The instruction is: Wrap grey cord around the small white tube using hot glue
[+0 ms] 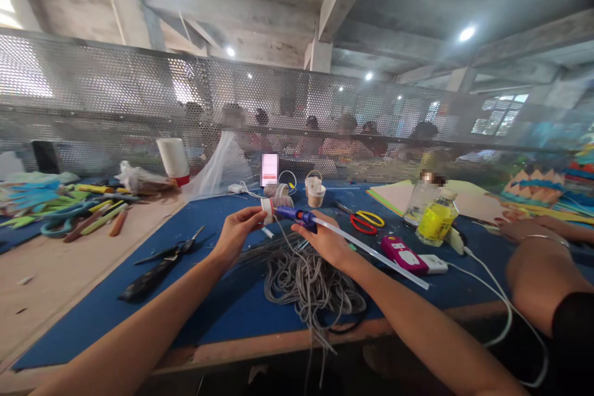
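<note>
My left hand (240,232) pinches a small white paper cup (266,211) lying on its side. Grey cord seems to be wrapped round part of it. In my right hand (328,242) is a blue hot glue gun (288,215), its nozzle pointing left at the cup. A long clear glue stick (371,252) sticks out from its back end. From the cup, a strand of cord runs down to a loose heap of grey cord (312,288) below my hands. Just beyond stand small cord-wrapped cups (316,193), one with a handle.
Black-handled scissors (162,263) lie left on the blue mat (111,315); red and yellow scissors (366,221) lie right. Further right are a yellow bottle (436,216), a magenta phone-like item (403,255) and a co-worker's arm (533,266). Stacked cups (172,159) and a lit phone (270,169) stand behind.
</note>
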A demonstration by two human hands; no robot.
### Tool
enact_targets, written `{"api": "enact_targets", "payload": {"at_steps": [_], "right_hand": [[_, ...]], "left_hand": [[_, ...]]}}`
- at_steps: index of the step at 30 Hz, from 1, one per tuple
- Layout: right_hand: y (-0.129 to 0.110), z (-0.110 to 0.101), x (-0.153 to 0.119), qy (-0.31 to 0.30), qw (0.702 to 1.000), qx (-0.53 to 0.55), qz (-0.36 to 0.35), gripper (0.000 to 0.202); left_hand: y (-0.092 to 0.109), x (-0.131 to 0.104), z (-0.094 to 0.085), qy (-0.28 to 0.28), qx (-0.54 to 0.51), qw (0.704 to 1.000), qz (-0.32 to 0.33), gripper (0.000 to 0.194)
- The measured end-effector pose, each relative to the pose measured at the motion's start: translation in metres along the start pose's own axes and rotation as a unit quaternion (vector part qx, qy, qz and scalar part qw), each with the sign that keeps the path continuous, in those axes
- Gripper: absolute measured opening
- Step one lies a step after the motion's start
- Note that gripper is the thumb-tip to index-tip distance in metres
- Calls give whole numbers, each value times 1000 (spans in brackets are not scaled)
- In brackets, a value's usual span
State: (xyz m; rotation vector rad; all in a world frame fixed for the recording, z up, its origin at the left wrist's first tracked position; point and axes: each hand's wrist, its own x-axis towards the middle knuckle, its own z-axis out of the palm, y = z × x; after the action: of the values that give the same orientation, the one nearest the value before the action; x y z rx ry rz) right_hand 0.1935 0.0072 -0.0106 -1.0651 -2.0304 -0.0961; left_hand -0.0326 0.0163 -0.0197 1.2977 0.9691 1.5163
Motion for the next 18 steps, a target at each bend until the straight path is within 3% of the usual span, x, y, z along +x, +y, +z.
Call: {"api": "enact_targets", "payload": {"at_steps": [18], "right_hand": [[1, 0, -1, -10, 1000, 8, 8, 35]], "left_hand": [[4, -2, 3, 22, 1, 1000, 1, 33]]}}
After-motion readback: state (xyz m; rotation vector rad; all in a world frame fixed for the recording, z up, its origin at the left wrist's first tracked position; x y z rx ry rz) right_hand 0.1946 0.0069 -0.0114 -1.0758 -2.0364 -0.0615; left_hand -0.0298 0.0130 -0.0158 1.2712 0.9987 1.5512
